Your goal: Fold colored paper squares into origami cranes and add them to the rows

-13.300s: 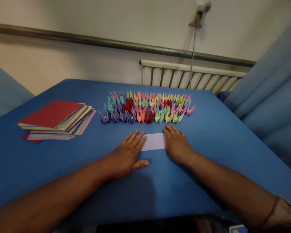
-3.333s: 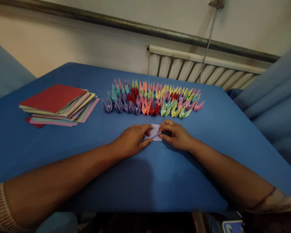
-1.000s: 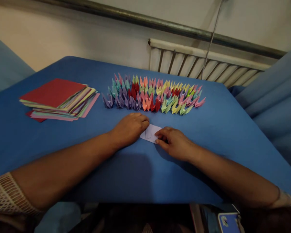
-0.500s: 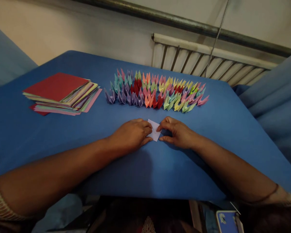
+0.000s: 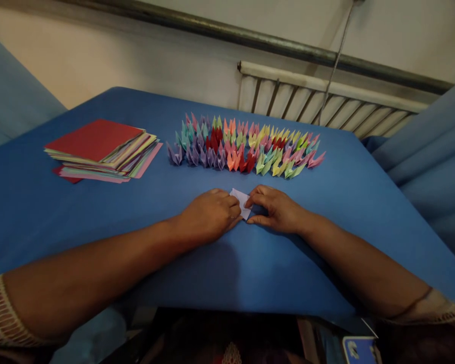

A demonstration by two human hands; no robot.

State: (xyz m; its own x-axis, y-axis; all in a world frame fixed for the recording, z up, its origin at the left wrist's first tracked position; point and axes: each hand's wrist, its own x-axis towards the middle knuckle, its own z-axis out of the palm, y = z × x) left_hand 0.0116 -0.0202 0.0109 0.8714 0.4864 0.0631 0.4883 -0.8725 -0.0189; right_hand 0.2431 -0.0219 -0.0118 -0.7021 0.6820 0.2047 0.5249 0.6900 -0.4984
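A small, pale lilac piece of folded paper lies on the blue tablecloth between my hands. My left hand covers its left part, fingers bent over the edge and closed on it. From the other side my right hand grips the paper's right edge, the index finger pressing on top and the thumb near the lower corner. Just beyond, rows of folded paper cranes in many colours stand on the cloth.
A stack of coloured paper squares, red on top, sits at the left of the blue-covered table. Behind the table are a radiator and a pipe. Blue curtain cloth hangs at the right. A phone-like blue object is below the near edge.
My left hand has slid slightly right over the paper, its fingers curled closer and covering more of it. The right hand stays nearly in place. The view has shifted a little.
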